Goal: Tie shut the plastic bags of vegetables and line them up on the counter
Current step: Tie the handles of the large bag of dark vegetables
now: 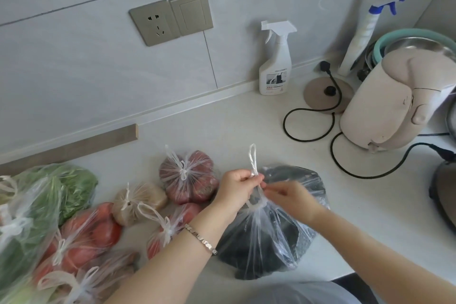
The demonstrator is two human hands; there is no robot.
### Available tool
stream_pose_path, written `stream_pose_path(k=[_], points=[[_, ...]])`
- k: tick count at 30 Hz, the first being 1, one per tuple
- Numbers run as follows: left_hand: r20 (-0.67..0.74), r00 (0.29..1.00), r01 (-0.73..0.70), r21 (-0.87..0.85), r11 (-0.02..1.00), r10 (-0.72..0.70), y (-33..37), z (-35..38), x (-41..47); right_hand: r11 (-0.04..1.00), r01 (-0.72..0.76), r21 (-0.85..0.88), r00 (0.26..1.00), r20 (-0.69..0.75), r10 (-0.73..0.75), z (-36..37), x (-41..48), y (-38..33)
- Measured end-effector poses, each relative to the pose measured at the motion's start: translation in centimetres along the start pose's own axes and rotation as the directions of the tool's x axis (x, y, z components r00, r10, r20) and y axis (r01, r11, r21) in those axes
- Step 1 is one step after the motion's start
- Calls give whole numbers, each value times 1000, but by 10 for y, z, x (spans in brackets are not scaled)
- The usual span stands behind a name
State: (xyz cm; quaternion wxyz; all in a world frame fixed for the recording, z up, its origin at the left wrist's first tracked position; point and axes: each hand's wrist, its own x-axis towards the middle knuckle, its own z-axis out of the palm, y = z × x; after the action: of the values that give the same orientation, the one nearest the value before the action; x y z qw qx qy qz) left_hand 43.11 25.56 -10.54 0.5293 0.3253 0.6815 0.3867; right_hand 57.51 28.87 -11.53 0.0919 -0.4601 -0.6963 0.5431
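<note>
Both forearms enter from the near edge, the left one wearing a silver bracelet point(201, 237). The bag of dark vegetables point(271, 234) sits on the white counter point(246, 130) close to its front edge. Its long axis runs from near-left to far-right, and its neck is gathered above the middle. The left hand point(234, 187) pinches one handle loop point(253, 158), which stands upright and points toward the wall. The right hand point(288, 196) is motion-blurred; its fingers are closed on the plastic at the neck. To the left are knotted bags, crowded and touching: tomatoes point(84, 237), a smaller tomato bag point(167, 227) partly under the left wrist, a brown-vegetable bag point(138, 202), a reddish-purple bag point(190, 177) just beside the left hand, and leafy greens point(49, 195) at the left edge. Farther right, a cream electric kettle point(394, 103) stands beside its round base point(328, 92), with a black cord point(308, 126) looped on the counter. A white spray bottle point(275, 66) stands against the tiled wall, below a wall socket point(155, 22).
</note>
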Motion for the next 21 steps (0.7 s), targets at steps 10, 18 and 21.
stream_pose_path(k=[10,18,21], points=[[-213,954,-141,302,943,211,8,-9,-10,859,-192,475,916,-226,330,38,11,13],[47,976,-214,376,902,212,41,-2,-2,997,44,56,977,-210,-32,39,7,11],[113,978,-204,359,911,174,47,5,9,980,135,-149,976,-148,-157,37,5,12]])
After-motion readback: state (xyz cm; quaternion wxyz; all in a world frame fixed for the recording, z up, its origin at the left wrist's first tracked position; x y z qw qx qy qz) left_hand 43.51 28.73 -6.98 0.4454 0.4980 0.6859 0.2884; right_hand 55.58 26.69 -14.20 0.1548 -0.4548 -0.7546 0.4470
